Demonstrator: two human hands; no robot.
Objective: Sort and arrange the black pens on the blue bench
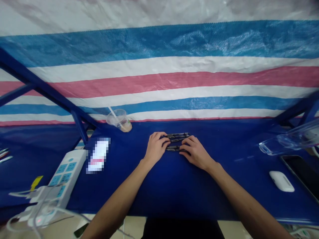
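Several dark pens (176, 140) lie side by side on the blue table, pointing left to right, with a small gap between the upper ones and the lower ones. My left hand (156, 145) is closed at their left ends, its fingertips and thumb curled onto them. At the right ends, my right hand (194, 151) has its fingers bent and pressed against the pens, thumb on the near side. My fingers cover both tips of the pens, so the exact number is hard to make out.
A plastic cup with a straw (119, 120) stands at the back left. Left of me are a blurred-out lit screen (99, 155) and a power strip (65, 172) with cables. To the right are a clear bottle (286, 141), a white earbud case (281, 181) and a dark phone (302, 174).
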